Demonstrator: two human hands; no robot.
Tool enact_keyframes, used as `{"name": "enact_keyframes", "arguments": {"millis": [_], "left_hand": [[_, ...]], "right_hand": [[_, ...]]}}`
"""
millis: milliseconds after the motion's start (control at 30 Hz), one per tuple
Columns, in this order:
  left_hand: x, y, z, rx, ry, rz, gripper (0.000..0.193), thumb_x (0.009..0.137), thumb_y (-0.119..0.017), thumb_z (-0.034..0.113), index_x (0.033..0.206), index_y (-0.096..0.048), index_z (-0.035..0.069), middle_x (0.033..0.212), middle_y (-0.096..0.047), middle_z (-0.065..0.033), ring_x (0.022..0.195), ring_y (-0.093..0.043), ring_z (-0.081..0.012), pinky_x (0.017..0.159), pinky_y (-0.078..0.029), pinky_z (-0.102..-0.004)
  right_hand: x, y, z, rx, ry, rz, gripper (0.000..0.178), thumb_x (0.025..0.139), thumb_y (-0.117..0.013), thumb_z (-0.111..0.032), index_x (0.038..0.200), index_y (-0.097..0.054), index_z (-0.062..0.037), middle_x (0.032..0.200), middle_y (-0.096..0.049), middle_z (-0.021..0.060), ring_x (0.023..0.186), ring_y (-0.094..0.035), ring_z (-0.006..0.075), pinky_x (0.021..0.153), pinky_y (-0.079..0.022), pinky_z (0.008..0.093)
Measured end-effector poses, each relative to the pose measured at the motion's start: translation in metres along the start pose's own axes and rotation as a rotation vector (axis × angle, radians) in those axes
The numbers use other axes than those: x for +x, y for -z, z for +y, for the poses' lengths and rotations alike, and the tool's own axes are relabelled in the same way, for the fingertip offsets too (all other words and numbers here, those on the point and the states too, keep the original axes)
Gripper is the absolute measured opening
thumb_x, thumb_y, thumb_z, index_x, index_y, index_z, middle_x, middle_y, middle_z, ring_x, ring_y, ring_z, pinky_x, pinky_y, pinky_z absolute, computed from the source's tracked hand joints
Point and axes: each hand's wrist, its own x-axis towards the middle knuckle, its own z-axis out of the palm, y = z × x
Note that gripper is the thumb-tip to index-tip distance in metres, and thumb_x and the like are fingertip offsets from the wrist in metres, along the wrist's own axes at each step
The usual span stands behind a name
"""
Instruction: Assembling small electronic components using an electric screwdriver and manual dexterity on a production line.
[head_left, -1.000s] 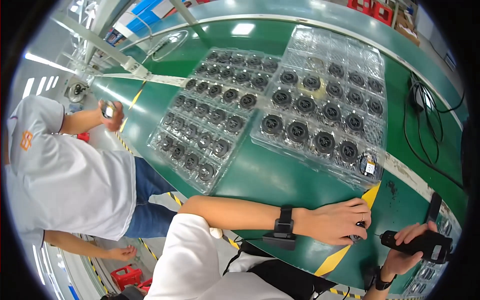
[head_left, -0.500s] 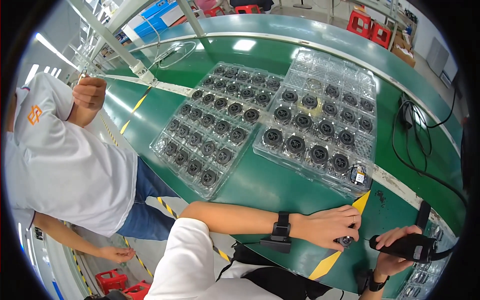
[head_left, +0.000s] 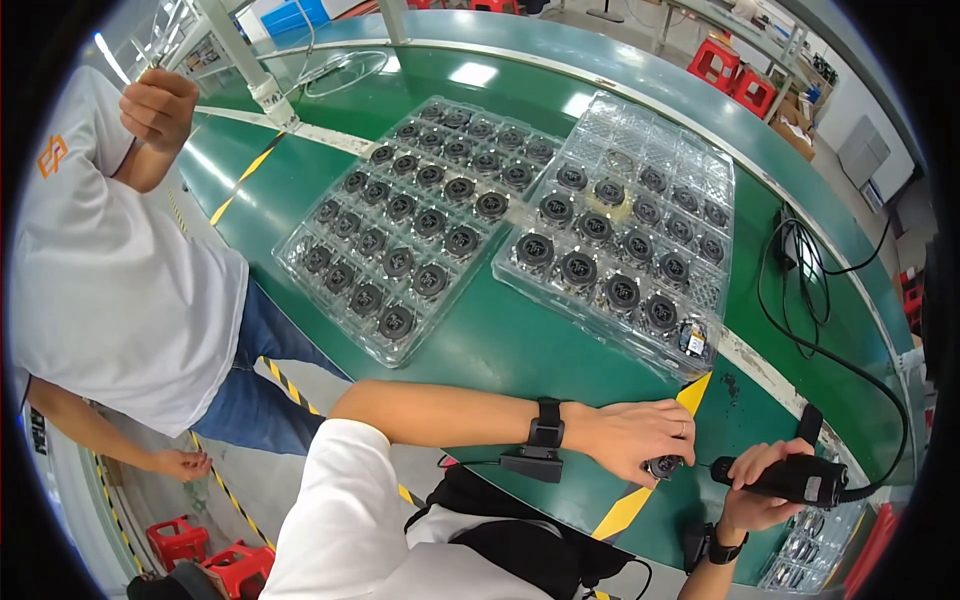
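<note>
My left hand rests low over the green table, its fingers closed round a small round black module. This module looks like the ones in the trays. To the right, my right hand grips a black corded electric screwdriver, held nearly level. Its thin bit points left toward the module, with a small gap between them. Beyond my left hand lies a clear plastic tray holding several round black modules. One module at its near right corner shows a pale label instead of a black disc.
Another clear tray of round modules lies to the left. A black cable loops along the right side. More clear packaging sits at the lower right. A co-worker in a white shirt stands left. Yellow-black tape crosses the table edge.
The whole view has shifted, so the trays and both my hands appear further left and slightly higher. My grip on the module and the screwdriver is unchanged.
</note>
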Motion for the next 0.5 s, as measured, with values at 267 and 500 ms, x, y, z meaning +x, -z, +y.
{"name": "enact_keyframes", "arguments": {"millis": [267, 500], "left_hand": [[0.006, 0.004, 0.006, 0.05, -0.015, -0.081, 0.046, 0.084, -0.075, 0.019, 0.126, -0.062, 0.006, 0.122, -0.057, -0.0105, 0.126, -0.05, -0.0311, 0.113, -0.037, -0.044], [0.011, 0.007, 0.012, 0.095, 0.07, -0.122, 0.051, 0.088, -0.073, 0.019, 0.136, -0.057, 0.008, 0.131, -0.057, -0.0099, 0.132, -0.049, -0.0301, 0.114, -0.038, -0.0444]], "right_hand": [[-0.008, -0.005, -0.005, -0.05, -0.06, -0.038, 0.083, 0.089, -0.058, -0.079, 0.121, -0.041, -0.0036, 0.063, -0.054, 0.0062, 0.051, -0.053, 0.0174, 0.049, -0.047, 0.0315], [-0.004, 0.001, -0.003, -0.039, -0.06, -0.148, 0.08, 0.093, -0.052, -0.078, 0.12, -0.04, -0.004, 0.064, -0.053, 0.0071, 0.05, -0.054, 0.0174, 0.049, -0.049, 0.0326]]}}
